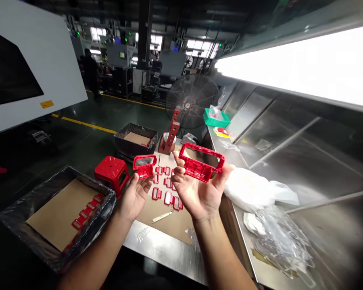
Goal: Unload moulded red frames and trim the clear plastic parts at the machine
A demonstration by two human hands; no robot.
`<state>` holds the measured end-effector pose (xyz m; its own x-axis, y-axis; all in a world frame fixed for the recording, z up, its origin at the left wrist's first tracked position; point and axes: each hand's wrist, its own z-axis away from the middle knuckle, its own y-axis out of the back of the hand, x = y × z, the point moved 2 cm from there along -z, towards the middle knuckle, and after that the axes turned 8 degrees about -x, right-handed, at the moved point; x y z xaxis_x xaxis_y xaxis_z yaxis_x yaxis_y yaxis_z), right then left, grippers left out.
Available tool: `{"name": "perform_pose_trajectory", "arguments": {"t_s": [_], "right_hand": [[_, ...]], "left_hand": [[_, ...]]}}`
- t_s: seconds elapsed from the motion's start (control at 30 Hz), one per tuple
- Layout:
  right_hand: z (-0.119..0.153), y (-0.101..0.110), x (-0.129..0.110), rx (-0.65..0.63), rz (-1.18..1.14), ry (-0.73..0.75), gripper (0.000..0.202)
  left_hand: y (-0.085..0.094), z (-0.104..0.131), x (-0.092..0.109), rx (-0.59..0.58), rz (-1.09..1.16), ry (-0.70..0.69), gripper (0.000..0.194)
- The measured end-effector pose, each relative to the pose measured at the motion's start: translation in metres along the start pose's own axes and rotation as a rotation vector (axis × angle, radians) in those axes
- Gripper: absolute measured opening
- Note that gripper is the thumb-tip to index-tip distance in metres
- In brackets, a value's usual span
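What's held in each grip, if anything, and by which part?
Left hand: a red plastic frame, held by its lower part. Right hand: a second red plastic frame, held across its two ends.

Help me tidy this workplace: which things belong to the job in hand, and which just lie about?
Likely for the job:
red frame in left hand
red frame in right hand
red pieces on table
perhaps pale tool

Seemingly lying about:
red stool
fan
clear plastic bags
green basket
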<state>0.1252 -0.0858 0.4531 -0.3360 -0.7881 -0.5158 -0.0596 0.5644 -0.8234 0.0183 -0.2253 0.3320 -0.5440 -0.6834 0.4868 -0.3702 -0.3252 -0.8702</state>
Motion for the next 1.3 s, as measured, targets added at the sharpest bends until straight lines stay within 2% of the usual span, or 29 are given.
{"name": "perform_pose_trajectory", "arguments": {"t_s": [0.07, 0.13, 0.17, 0.2, 0.27, 0.33, 0.43, 0.53, 0.6, 0.7, 0.8, 0.87, 0.93, 1.03, 1.1, 1.2, 1.3], "right_hand": [[0.002, 0.053, 0.007, 0.137, 0.169, -0.003, 0.083], [0.014, 0.124, 0.018, 0.38, 0.443, -0.039, 0.08], [0.024, 0.163, 0.025, 0.558, 0.637, -0.077, 0.079], [0.035, 0.2, 0.035, 0.675, 0.708, -0.115, 0.08], [0.061, 0.27, 0.055, 0.861, 0.81, -0.193, 0.092], [0.085, 0.326, 0.071, 1.004, 0.944, -0.289, 0.093], [0.107, 0.39, 0.077, 1.12, 1.176, -0.442, 0.067], [0.109, 0.437, 0.066, 1.112, 1.398, -0.587, 0.055], [0.1, 0.463, 0.057, 1.031, 1.532, -0.657, 0.057], [0.081, 0.49, 0.051, 0.853, 1.682, -0.718, 0.063], [0.071, 0.501, 0.058, 0.748, 1.765, -0.75, 0.08], [0.079, 0.498, 0.068, 0.776, 1.807, -0.748, 0.089], [0.101, 0.487, 0.079, 0.877, 1.838, -0.732, 0.091], [0.153, 0.459, 0.092, 1.085, 1.843, -0.713, 0.083], [0.191, 0.44, 0.097, 1.227, 1.811, -0.723, 0.073], [0.234, 0.424, 0.099, 1.445, 1.716, -0.774, 0.057], [0.25, 0.427, 0.097, 1.564, 1.604, -0.826, 0.045]], "left_hand": [[0.048, -0.006, -0.012, 0.084, -0.123, 0.05, 0.038], [0.104, -0.004, -0.025, 0.172, -0.261, 0.111, 0.039], [0.133, 0.0, -0.032, 0.217, -0.314, 0.143, 0.041], [0.162, 0.006, -0.038, 0.263, -0.365, 0.177, 0.043], [0.216, 0.021, -0.051, 0.359, -0.487, 0.246, 0.046], [0.26, 0.031, -0.061, 0.419, -0.645, 0.3, 0.047], [0.306, 0.016, -0.074, 0.388, -0.92, 0.34, 0.043], [0.329, -0.036, -0.087, 0.199, -1.199, 0.351, 0.038], [0.336, -0.079, -0.097, 0.021, -1.36, 0.346, 0.032], [0.34, -0.131, -0.116, -0.244, -1.531, 0.344, 0.024], [0.34, -0.155, -0.134, -0.428, -1.64, 0.346, 0.023], [0.339, -0.158, -0.144, -0.494, -1.684, 0.347, 0.023], [0.339, -0.153, -0.149, -0.511, -1.709, 0.343, 0.025], [0.338, -0.129, -0.148, -0.444, -1.725, 0.332, 0.04], [0.335, -0.099, -0.144, -0.372, -1.715, 0.33, 0.044], [0.326, -0.038, -0.139, -0.315, -1.651, 0.363, 0.031], [0.314, 0.028, -0.139, -0.29, -1.57, 0.423, 0.02]]}}
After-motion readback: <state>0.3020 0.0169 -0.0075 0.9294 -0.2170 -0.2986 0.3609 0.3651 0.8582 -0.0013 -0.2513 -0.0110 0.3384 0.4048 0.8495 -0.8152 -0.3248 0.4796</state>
